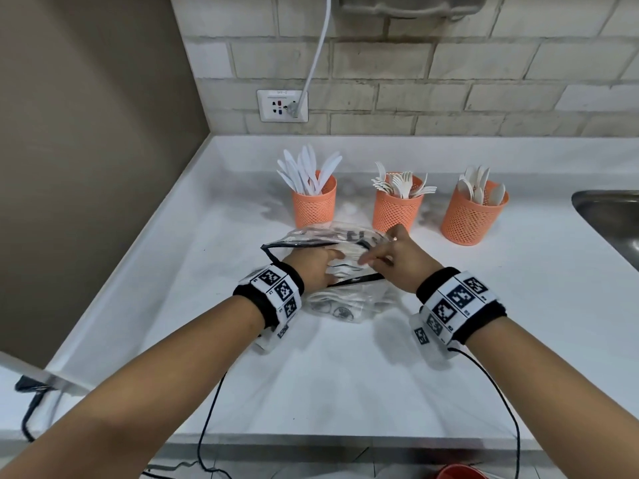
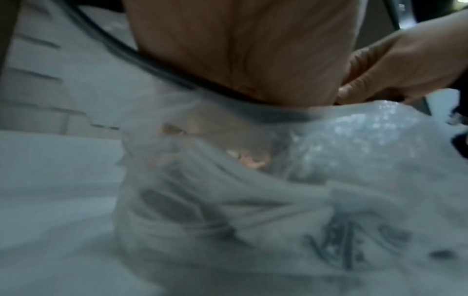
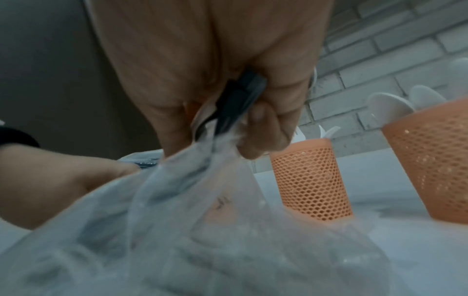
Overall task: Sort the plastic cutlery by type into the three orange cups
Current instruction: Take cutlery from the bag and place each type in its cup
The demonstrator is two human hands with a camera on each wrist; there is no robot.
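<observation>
Right hand [image 1: 397, 257] pinches the black-trimmed mouth of the clear crinkled plastic bag [image 1: 345, 299]; left hand [image 1: 316, 267] reaches inside among loose white plastic cutlery [image 1: 340, 262], its grasp hidden. Three orange mesh cups [image 1: 314, 201] behind hold knives, forks, spoons. Advice: keep the mouth taut, withdraw one piece.

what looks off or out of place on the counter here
Nothing stands out. Knives, forks and spoons each sit in their own upright cup. The right hand pinches the bag rim while the left hand reaches inside.
</observation>
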